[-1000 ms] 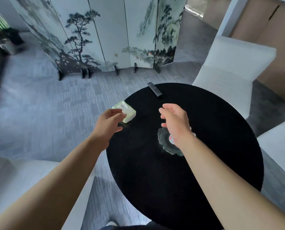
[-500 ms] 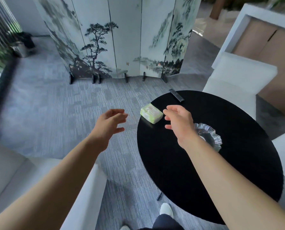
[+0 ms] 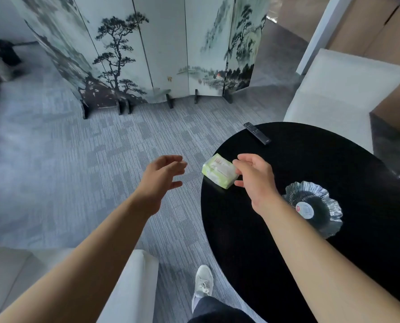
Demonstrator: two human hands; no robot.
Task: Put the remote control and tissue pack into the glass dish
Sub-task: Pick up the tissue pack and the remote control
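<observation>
A green and white tissue pack (image 3: 218, 170) lies near the left edge of the round black table (image 3: 276, 252). My right hand (image 3: 256, 178) is at the pack's right end, fingers spread and touching it with the thumb above and a finger below. My left hand (image 3: 163, 177) hovers open over the carpet, left of the table and apart from the pack. The black remote control (image 3: 256, 133) lies at the table's far edge. The ruffled glass dish (image 3: 315, 212), with a round sticker in its middle, sits to the right of my right forearm and holds nothing else.
A painted folding screen (image 3: 147, 54) stands on the grey carpet beyond the table. White armchairs stand at the far right (image 3: 338, 94) and at the near left (image 3: 124, 287). My shoe (image 3: 202, 285) is on the floor beside the table.
The view has swung left, so the table sits further right. My right hand has reached forward to the tissue pack's right end. My left hand has stayed open off the table's left side.
</observation>
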